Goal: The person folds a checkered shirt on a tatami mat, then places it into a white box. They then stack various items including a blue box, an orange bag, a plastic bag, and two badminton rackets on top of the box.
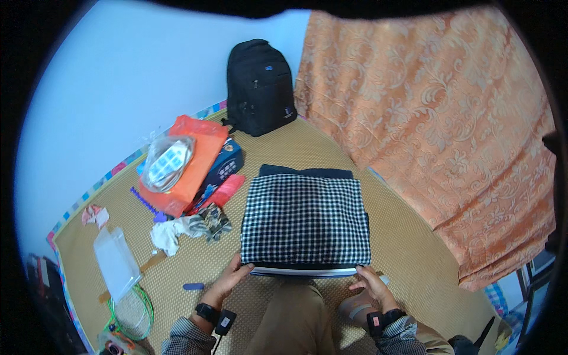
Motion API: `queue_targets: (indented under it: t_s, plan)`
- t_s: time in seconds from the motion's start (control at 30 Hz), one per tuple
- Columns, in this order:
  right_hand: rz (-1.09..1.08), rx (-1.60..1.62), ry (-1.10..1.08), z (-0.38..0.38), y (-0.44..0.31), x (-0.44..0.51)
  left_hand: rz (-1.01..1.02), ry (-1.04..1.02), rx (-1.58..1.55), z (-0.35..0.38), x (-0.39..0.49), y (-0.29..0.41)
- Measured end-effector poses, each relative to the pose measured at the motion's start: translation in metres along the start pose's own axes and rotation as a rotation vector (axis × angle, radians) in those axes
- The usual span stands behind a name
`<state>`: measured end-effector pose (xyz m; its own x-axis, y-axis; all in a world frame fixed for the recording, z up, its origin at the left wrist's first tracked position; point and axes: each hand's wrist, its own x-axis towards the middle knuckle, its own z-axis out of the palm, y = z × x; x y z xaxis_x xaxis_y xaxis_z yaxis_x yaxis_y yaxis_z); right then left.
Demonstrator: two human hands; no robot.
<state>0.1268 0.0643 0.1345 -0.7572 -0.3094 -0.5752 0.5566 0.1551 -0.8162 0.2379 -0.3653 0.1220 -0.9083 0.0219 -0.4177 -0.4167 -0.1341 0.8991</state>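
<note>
A stack of folded clothes lies before me on the woven mat, with a black-and-white checked cloth on top. Dark fabric shows past its far edge, and a white and blue layer shows along the near edge. At the near left corner, my left hand grips the stack with its thumb near the top edge. My right hand holds the near right corner, some of its fingers curled below. What the undersides of the stack touch is hidden. Both wrists wear black straps with small devices.
A black backpack leans on the wall. Left lie an orange bag, a dark blue box, crumpled cloths, clear plastic sleeves, a green-rimmed racket and a blue strip. An orange patterned curtain hangs right.
</note>
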Motion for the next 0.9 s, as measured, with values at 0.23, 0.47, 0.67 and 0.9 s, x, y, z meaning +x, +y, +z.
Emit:
queue_targets:
  t_s: [0.23, 0.47, 0.67, 0.9]
  plan:
    - [-0.332, 0.171, 0.309, 0.004, -0.043, -0.022, 0.100, 0.150, -0.316, -0.021, -0.001, 0.014]
    - [-0.300, -0.322, 0.482, 0.029, -0.072, 0.008, 0.217, 0.267, 0.039, -0.003, 0.012, 0.040]
    - [-0.345, 0.073, 0.328, 0.019, -0.092, 0.007, 0.126, 0.203, -0.417, -0.002, 0.014, 0.072]
    - [-0.227, 0.202, 0.209, 0.023, -0.105, 0.012, 0.048, -0.048, -0.885, -0.015, 0.031, 0.086]
